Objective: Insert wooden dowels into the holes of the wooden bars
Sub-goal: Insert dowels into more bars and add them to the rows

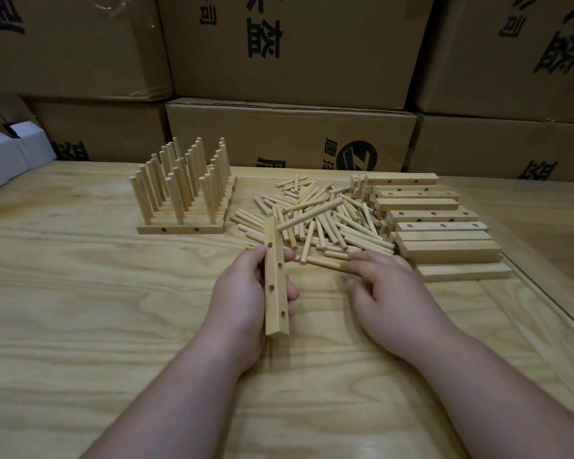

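My left hand (242,293) grips a wooden bar (275,279) with several holes along its face, held lengthwise and pointing away from me. One dowel (309,214) sticks out sideways from the bar's far end, toward the right. My right hand (388,286) lies over the near edge of the loose dowel pile (325,220), its fingertips touching a dowel (325,262) on the table. Whether the fingers pinch it I cannot see.
Finished bars with upright dowels (179,190) stand in rows at the back left. A stack of bare bars (438,223) lies at the right. Cardboard boxes (289,44) wall off the back. White boxes (7,154) sit at the far left. The table's right edge (544,293) runs diagonally.
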Demonstrator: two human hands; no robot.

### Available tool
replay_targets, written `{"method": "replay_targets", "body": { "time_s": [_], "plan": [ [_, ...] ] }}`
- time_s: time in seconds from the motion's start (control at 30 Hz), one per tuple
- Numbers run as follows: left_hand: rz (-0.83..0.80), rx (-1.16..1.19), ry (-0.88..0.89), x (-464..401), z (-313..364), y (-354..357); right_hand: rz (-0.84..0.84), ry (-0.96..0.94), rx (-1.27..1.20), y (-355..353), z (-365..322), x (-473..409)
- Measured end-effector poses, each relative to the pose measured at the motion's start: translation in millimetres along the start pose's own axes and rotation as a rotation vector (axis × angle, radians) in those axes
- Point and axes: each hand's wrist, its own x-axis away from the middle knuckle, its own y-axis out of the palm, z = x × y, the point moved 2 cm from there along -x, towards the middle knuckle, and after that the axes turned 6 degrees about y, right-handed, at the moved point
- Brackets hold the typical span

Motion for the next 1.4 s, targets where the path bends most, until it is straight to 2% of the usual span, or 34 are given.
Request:
{"method": "replay_targets", "body": {
  "time_s": [0.37, 0.47, 0.73, 0.93, 1.4],
  "plan": [
    [-0.008, 0.011, -0.004, 0, 0, 0, 0.033, 0.023, 0.088, -2, -2, 3],
    [-0.003, 0.009, -0.004, -1, -1, 0, 0.088, 0.018, 0.023, -3, -3, 2],
    [0.013, -0.014, 0.008, -1, -3, 2, 0.190, -0.190, -0.314, -10, -22, 11],
    [0.007, -0.070, 0.026, -1, -5, 2, 0.052, -0.244, -0.270, -4, -26, 16],
    [-0.024, -0.173, 0.094, 1, -3, 5, 0.243, -0.419, -0.291, -12, -26, 16]
  ]
}}
